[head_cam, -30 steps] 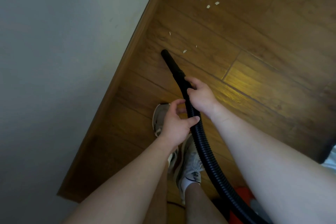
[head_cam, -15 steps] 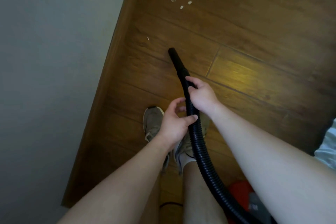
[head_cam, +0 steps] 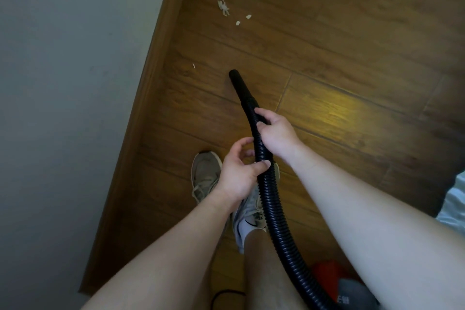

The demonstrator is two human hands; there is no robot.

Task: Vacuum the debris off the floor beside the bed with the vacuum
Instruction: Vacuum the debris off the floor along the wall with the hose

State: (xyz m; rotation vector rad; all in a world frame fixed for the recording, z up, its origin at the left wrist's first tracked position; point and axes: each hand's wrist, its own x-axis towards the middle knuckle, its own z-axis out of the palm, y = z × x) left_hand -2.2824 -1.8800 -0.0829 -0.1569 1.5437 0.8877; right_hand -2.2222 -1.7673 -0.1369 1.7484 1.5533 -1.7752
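Observation:
A black ribbed vacuum hose runs from the bottom right up to its smooth nozzle, whose tip rests near the wooden floor. My right hand grips the hose just behind the nozzle. Lower down, my left hand holds the hose loosely between thumb and fingers. White debris lies on the floor well beyond the nozzle, with two small crumbs beside it and one tiny fleck nearer the skirting.
A grey wall with wooden skirting borders the floor on the left. My two shoes stand below the hands. The red and grey vacuum body sits at the bottom right. Pale bedding shows at the right edge.
The nozzle has swept over the small flecks that lay beside its tip; they are gone. The view has shifted, so the large debris sits lower in the frame. Both hands keep their hold.

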